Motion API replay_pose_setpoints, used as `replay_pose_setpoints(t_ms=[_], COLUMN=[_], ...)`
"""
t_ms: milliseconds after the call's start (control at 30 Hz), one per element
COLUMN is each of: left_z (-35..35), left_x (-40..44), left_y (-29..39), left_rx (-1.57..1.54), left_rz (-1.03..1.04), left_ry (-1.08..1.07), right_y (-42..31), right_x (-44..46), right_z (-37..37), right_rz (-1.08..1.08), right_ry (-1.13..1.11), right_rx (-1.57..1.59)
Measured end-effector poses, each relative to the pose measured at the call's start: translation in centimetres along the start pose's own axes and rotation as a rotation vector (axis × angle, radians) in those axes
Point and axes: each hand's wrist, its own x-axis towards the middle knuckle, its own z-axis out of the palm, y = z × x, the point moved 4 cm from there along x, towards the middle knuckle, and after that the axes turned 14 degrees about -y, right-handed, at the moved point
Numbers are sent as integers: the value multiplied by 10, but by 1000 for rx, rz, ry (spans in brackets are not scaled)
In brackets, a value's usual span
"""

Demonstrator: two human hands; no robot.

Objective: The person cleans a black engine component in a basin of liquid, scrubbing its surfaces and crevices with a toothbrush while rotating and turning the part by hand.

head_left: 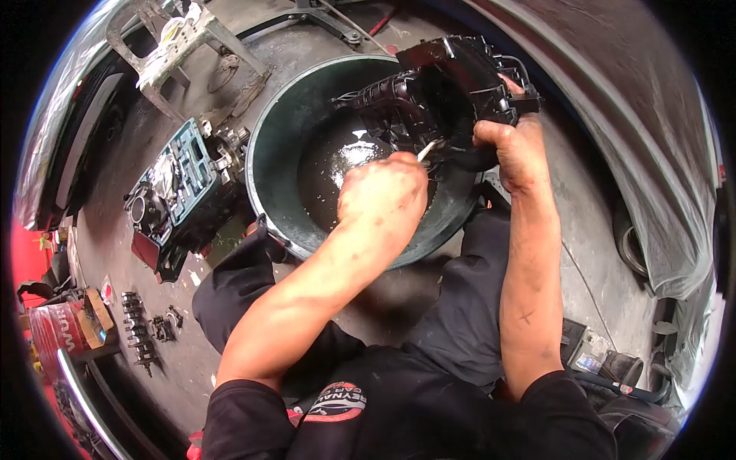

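My left hand (383, 192) is closed around a slim whitish brush-like tool (428, 150), whose end points at the underside of a bulky black engine part (452, 92). My right hand (515, 146) grips that part at its right end, thumb in front, some fingers hidden behind it. The part is tilted above the right side of a large dark green tub (264, 146). Dark liquid (356, 157) with bright reflections lies in the bottom of the tub, which stands between my knees.
Left of the tub, a blue tool case (188, 172) rests among engine parts. A crankshaft (138, 333) lies on the floor farther left. A worn plastic chair (180, 57) stands at the back left. Plastic sheeting (652, 138) covers something on the right, and a battery (590, 349) sits lower right.
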Motion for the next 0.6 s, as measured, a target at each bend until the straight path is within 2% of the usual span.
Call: replay_pose_setpoints(t_ms=[100, 133, 233, 267, 400, 500, 600], left_z=[-10, -16, -44, -55, -64, -53, -68], left_x=[-32, -36, -41, -41, -34, -19, -30], left_y=[-6, -5, 4, 8, 18, 17, 12], left_rx=[-69, -47, 178, 46, 45, 78, 135], left_rz=[133, 4, 119, 117, 232, 168, 198], left_ry=[132, 68, 343, 256, 182, -2, -22], right_y=[0, 1, -6, -6, -7, -7, -8], right_x=[-3, -2, -2, -3, -5, -6, -4], right_z=[3, 1, 4, 5, 4, 2, -1], right_rz=[18, 43, -4, 5, 11, 26, 46], right_ry=[13, 3, -12, -8, 14, 9, -3], right_rx=[3, -20, -18, -4, -2, -3, 13])
